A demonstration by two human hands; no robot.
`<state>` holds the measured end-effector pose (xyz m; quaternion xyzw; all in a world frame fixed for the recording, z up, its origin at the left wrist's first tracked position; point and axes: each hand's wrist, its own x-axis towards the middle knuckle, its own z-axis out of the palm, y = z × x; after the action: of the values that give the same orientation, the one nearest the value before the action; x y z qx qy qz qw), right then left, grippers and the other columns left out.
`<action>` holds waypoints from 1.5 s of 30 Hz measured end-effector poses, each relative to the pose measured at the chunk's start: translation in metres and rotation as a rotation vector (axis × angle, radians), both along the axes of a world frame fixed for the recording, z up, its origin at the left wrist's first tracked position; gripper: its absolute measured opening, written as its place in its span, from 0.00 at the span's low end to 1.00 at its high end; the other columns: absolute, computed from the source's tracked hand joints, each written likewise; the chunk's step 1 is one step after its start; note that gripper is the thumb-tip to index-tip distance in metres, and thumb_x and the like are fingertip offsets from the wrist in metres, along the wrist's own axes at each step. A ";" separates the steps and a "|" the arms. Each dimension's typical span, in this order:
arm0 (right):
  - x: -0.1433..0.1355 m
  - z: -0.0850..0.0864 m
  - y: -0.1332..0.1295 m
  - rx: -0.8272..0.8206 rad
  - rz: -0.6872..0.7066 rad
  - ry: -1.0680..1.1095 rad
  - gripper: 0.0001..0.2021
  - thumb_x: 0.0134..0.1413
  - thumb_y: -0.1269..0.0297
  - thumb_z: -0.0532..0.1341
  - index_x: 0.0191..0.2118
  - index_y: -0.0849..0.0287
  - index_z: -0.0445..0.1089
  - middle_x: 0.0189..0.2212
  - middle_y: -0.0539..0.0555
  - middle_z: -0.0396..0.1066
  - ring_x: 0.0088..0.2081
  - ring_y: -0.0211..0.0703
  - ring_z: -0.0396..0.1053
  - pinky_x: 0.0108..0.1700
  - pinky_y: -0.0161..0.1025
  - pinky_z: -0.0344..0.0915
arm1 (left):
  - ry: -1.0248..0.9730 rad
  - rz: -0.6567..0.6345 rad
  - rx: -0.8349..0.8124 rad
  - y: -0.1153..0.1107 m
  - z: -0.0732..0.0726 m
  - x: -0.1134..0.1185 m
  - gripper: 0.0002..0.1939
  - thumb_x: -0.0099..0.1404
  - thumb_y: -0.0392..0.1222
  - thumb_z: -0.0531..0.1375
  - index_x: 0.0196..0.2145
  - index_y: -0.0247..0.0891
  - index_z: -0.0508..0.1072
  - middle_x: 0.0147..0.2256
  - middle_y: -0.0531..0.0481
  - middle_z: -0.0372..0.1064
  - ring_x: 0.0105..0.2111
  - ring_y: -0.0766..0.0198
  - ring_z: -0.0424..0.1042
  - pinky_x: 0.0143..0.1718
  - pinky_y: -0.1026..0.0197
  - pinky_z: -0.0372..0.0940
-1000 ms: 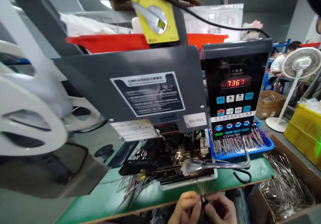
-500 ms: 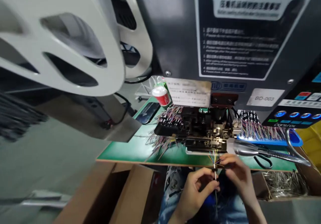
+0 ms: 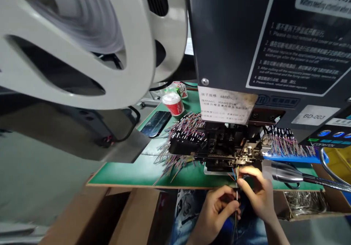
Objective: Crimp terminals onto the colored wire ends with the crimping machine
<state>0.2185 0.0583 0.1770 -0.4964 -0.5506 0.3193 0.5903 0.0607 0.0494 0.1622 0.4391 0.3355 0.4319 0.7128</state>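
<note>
My left hand [image 3: 219, 210] is closed around a thin cable [image 3: 237, 195] whose colored wires fan out at its upper end. Thumb and fingers of my right hand [image 3: 256, 190] pinch one of those wires, just below the metal crimping parts [image 3: 244, 157] of the machine. The wire tips stand close in front of these parts; whether any touches them I cannot tell. Above rises the dark machine housing [image 3: 227, 36].
Bundles of wires [image 3: 181, 135] lie left of the machine, more in a blue tray [image 3: 296, 159] at the right. A phone [image 3: 156, 123], a red cup [image 3: 173, 104], a lamp [image 3: 285, 172], a large reel [image 3: 139, 55] and a box of metallic scraps [image 3: 305, 202] surround the green table [image 3: 120, 173].
The view has shifted, with the machine housing now larger and further right. My right hand has closed its thumb and fingers on a wire, nearer to my left hand.
</note>
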 end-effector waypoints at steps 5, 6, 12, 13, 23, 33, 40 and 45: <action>0.006 0.002 -0.003 0.057 -0.048 -0.033 0.06 0.59 0.64 0.71 0.42 0.52 0.82 0.37 0.54 0.84 0.38 0.49 0.82 0.43 0.42 0.78 | -0.031 -0.072 -0.017 0.002 0.012 0.000 0.22 0.60 0.59 0.73 0.33 0.36 0.77 0.28 0.52 0.71 0.25 0.64 0.76 0.29 0.64 0.76; 0.006 0.003 -0.003 0.055 -0.059 -0.021 0.06 0.59 0.64 0.71 0.42 0.53 0.82 0.36 0.54 0.84 0.37 0.49 0.82 0.43 0.42 0.79 | -0.038 -0.078 -0.016 0.003 0.013 0.000 0.22 0.60 0.59 0.73 0.33 0.36 0.77 0.28 0.52 0.70 0.25 0.64 0.75 0.29 0.64 0.76; 0.005 0.007 -0.002 0.038 -0.059 0.013 0.03 0.59 0.64 0.71 0.38 0.52 0.84 0.35 0.54 0.85 0.38 0.50 0.83 0.45 0.44 0.79 | -0.015 -0.083 -0.011 0.010 0.016 0.003 0.24 0.59 0.60 0.73 0.34 0.35 0.78 0.28 0.51 0.71 0.25 0.63 0.76 0.29 0.64 0.75; 0.005 0.007 -0.001 0.026 -0.048 0.023 0.03 0.60 0.64 0.70 0.39 0.52 0.84 0.35 0.53 0.85 0.38 0.50 0.83 0.45 0.43 0.79 | -0.007 -0.075 -0.003 0.011 0.017 0.003 0.23 0.59 0.60 0.73 0.34 0.35 0.78 0.28 0.51 0.71 0.25 0.63 0.76 0.29 0.64 0.74; -0.004 0.011 0.007 -0.057 -0.045 0.173 0.08 0.62 0.57 0.69 0.37 0.55 0.83 0.34 0.56 0.85 0.36 0.51 0.83 0.40 0.42 0.80 | 0.106 0.046 0.122 0.017 0.005 0.013 0.23 0.63 0.60 0.70 0.37 0.35 0.79 0.30 0.49 0.73 0.24 0.62 0.77 0.27 0.65 0.75; -0.005 0.018 0.011 -0.068 -0.064 0.098 0.10 0.65 0.57 0.67 0.36 0.55 0.84 0.35 0.55 0.84 0.38 0.50 0.82 0.44 0.43 0.79 | 0.196 0.212 0.299 0.017 0.011 0.023 0.07 0.68 0.43 0.66 0.36 0.36 0.79 0.33 0.47 0.78 0.29 0.61 0.80 0.31 0.67 0.77; -0.004 0.018 0.012 -0.081 -0.048 0.079 0.09 0.65 0.59 0.66 0.39 0.54 0.83 0.35 0.55 0.84 0.37 0.49 0.82 0.42 0.41 0.79 | 0.201 0.245 0.342 0.017 0.010 0.025 0.04 0.67 0.36 0.65 0.37 0.37 0.81 0.33 0.48 0.79 0.29 0.62 0.80 0.31 0.69 0.77; -0.005 0.014 0.013 -0.073 -0.076 0.097 0.07 0.64 0.61 0.67 0.41 0.55 0.83 0.36 0.55 0.83 0.39 0.49 0.81 0.44 0.42 0.78 | 0.198 0.244 0.355 0.018 0.009 0.024 0.04 0.67 0.34 0.64 0.38 0.37 0.81 0.32 0.49 0.78 0.29 0.63 0.80 0.32 0.70 0.76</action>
<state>0.2136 0.0710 0.1911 -0.5220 -0.4901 0.3402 0.6096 0.0851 0.0672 0.1716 0.5538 0.3730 0.5220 0.5308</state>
